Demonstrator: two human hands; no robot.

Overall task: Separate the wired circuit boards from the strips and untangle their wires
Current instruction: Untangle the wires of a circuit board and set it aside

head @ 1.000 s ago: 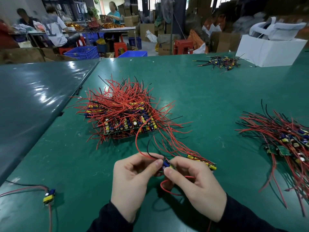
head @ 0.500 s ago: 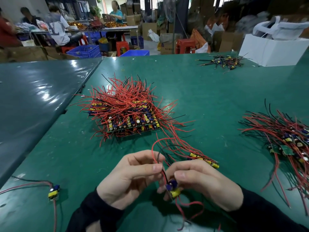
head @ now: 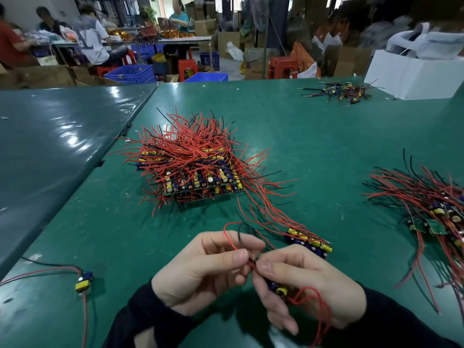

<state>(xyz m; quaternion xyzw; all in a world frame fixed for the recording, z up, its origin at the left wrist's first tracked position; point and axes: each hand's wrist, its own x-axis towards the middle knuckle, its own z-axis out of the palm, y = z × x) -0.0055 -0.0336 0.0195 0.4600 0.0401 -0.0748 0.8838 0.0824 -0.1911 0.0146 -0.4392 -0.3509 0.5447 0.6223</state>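
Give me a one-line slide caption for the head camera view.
Both hands pinch one small board's wires near the tangled stack.

Green table (head: 313, 136): bare lane between central wire-and-board pile (head: 198, 169) and right-edge wire pile (head: 431, 209). Board strip (head: 310, 243) with trailing red wires blocks near centre. Single board (head: 84, 283) near left edge; small pile (head: 344, 92) and white box (head: 411, 76) at far right corner.

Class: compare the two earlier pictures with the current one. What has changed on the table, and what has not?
The right hand has pulled one board off the strip toward the body; the left hand now pinches its wires. The big stack, right pile and lone board stayed put.
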